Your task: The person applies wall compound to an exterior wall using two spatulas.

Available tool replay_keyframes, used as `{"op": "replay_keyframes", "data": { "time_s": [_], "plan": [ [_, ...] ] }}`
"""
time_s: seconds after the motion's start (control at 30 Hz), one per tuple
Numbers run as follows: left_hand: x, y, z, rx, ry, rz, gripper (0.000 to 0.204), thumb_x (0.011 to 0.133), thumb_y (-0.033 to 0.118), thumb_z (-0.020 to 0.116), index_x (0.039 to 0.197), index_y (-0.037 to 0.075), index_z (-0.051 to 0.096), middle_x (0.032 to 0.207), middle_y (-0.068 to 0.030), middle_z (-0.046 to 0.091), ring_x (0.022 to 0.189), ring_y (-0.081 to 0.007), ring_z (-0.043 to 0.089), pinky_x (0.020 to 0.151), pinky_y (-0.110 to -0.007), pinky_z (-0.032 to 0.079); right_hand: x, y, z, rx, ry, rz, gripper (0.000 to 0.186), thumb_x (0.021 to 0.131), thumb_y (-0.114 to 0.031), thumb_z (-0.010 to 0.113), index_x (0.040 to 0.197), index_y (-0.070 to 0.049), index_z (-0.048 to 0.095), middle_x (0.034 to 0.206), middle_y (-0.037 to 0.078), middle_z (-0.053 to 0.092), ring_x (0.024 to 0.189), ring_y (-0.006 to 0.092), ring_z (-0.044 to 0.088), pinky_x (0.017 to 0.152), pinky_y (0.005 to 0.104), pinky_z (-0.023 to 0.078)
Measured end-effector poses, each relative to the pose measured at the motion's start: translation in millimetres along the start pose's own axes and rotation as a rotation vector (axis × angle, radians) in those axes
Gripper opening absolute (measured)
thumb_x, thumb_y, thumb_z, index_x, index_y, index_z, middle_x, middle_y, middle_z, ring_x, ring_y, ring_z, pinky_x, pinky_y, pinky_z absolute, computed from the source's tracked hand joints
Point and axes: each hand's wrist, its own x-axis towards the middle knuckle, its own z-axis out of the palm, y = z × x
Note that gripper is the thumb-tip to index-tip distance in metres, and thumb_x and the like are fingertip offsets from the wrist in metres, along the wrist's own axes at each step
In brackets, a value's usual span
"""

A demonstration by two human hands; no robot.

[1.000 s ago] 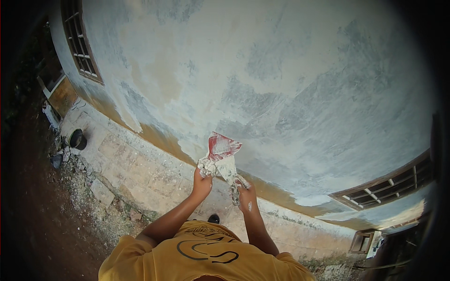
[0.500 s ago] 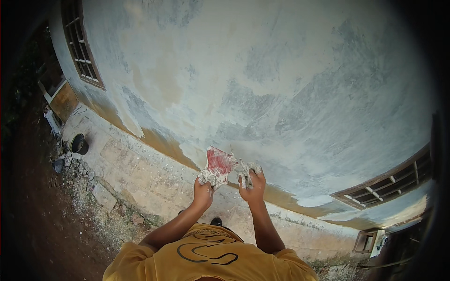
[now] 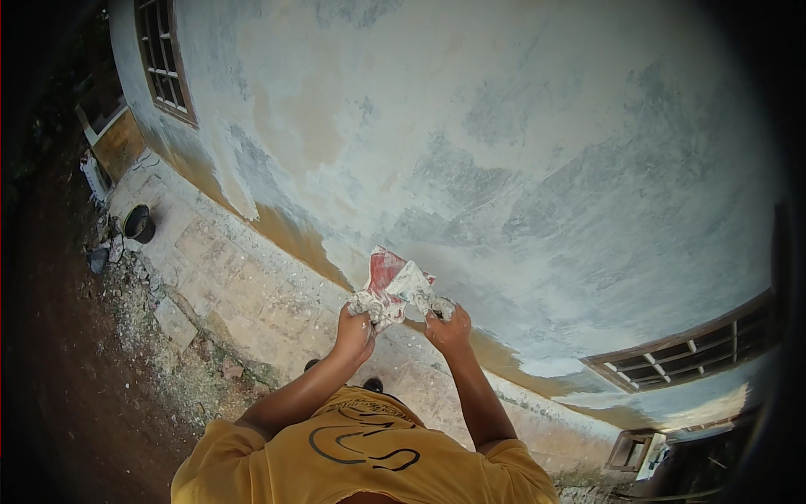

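Observation:
My left hand [image 3: 356, 328] is closed around the lower end of a flat red scraper [image 3: 384, 269], smeared with white putty. In my right hand [image 3: 450, 328] is a putty-coated spreader [image 3: 410, 280], its pale blade lying across the right side of the red scraper. White paste covers the fingers of both hands and hides the handles. Both tools are in front of my chest, near the foot of a wall [image 3: 495, 193] coated in patchy white and grey over ochre. Whether the blades press together or only overlap is hard to tell.
A paved walkway [image 3: 235, 290] runs along the wall's base, with rubble [image 3: 151, 319] along its outer edge. A black bucket [image 3: 139, 224] stands on it at left. Barred windows are set in the wall at upper left [image 3: 164, 59] and lower right [image 3: 688, 344].
My right hand has brought its spreader leftward over the red scraper; before, the two were apart. The view has shifted slightly, and both hands now sit a little further left.

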Motion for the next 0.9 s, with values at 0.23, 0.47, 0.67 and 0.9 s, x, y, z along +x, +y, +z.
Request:
{"op": "replay_keyframes", "data": {
  "time_s": [0.23,0.47,0.67,0.9],
  "plan": [
    [-0.4,-0.5,-7.8,0.023,0.059,0.0,0.041,0.079,-0.012,0.032,0.116,-0.007,0.047,0.113,-0.018,0.057,0.102,-0.0269,0.06,0.089,-0.038,0.051,-10.9,26.1,-20.2,0.078,-0.082,-0.05,0.012,0.062,-0.007,0.068,0.072,-0.011,0.064,0.079,0.013,0.059,0.069,0.0293,0.058,0.057,0.0377,0.048],
    [-4.4,15.9,-3.8,-0.061,-0.034,-0.208,0.04,0.081,-0.01,0.033,0.119,-0.008,0.045,0.114,-0.0187,0.056,0.103,-0.0281,0.06,0.088,-0.038,0.052,-9.4,40.7,-28.1,0.795,0.099,0.745,0.024,0.074,-0.011,0.068,0.091,0.004,0.061,0.099,0.014,0.055,0.083,0.0235,0.054,0.074,0.0302,0.043],
    [-19.7,12.2,12.9,-0.048,-0.095,-0.327,0.044,0.078,-0.002,0.04,0.121,-0.007,0.045,0.113,-0.0184,0.058,0.1,-0.0274,0.061,0.087,-0.037,0.051,10.1,28.1,-5.1,1.051,0.177,0.763,0.034,0.075,-0.018,0.07,0.1,0.004,0.062,0.108,0.014,0.057,0.097,0.0221,0.055,0.082,0.0307,0.043],
    [-23.6,12.5,23.7,-0.077,-0.113,-0.32,0.044,0.079,-0.001,0.043,0.122,-0.007,0.045,0.113,-0.0181,0.057,0.101,-0.0267,0.06,0.088,-0.036,0.051,10.0,10.4,-0.3,0.964,0.235,0.671,0.033,0.073,-0.018,0.063,0.099,0.003,0.064,0.104,0.018,0.059,0.1,0.0291,0.055,0.087,0.0356,0.042]
  ]
}}
